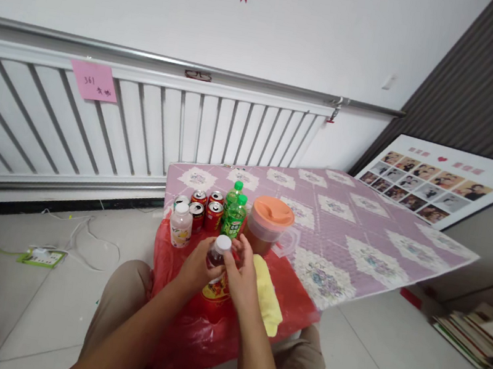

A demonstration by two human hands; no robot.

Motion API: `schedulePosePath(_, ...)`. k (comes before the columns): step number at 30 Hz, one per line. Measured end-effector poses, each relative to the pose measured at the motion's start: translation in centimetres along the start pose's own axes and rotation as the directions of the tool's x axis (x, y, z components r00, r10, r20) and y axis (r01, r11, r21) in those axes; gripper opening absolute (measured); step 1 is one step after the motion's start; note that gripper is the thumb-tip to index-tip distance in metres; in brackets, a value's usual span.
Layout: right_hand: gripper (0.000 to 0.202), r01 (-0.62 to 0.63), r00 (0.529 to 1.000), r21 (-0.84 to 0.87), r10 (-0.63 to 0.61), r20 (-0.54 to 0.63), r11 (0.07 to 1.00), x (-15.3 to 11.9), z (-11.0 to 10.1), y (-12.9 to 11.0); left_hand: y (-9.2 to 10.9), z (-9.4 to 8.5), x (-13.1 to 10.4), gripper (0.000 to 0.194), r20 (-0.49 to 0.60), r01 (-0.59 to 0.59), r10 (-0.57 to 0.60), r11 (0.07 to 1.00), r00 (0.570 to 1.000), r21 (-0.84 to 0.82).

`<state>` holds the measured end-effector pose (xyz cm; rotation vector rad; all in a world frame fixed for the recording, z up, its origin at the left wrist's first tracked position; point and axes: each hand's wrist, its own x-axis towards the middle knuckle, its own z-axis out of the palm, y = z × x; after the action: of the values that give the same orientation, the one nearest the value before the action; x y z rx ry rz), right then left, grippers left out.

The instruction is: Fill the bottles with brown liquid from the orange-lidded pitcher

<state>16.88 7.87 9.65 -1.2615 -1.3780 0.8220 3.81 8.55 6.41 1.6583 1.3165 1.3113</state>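
Observation:
A small bottle of dark liquid with a white cap stands upright between my hands, over the red plastic sheet. My left hand wraps its body from the left. From the right, my right hand closes around it, with the thumb close to the cap; exact contact there is hard to see. Just beyond are a white-capped bottle of pale drink, several red cans, and green-capped bottles. A pitcher with an orange lid holds brown liquid. Beside my right wrist lies a yellow cloth.
A purple floral cloth covers the table. Behind it runs a white radiator with a pink note. A photo board leans at the right, books are stacked low, and a power strip lies on the left floor.

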Motion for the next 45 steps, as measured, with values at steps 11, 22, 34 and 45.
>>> schedulePosePath(11,0.068,-0.125,0.988,-0.512,0.061,-0.140,0.850,-1.0,-7.8,4.9,0.0,-0.2,-0.2,0.065,-0.002,0.064,-0.064,0.998,0.998,-0.007)
schedulePosePath(22,0.073,-0.195,0.981,-0.452,0.170,-0.096,0.871,-2.1,-8.6,8.8,-0.1,-0.2,-0.2,0.065,-0.011,0.082,-0.082,0.997,0.997,-0.014)
schedulePosePath(34,0.079,-0.306,0.936,0.027,0.305,-0.176,0.952,-3.0,-11.6,5.8,-0.1,0.0,-0.2,0.066,0.004,0.069,-0.069,0.998,0.998,0.014)
schedulePosePath(45,0.093,-0.388,0.897,0.588,0.437,0.065,0.710,-5.0,-9.7,0.3,0.4,0.6,-0.4,0.077,-0.019,0.094,-0.095,0.995,0.995,-0.025)
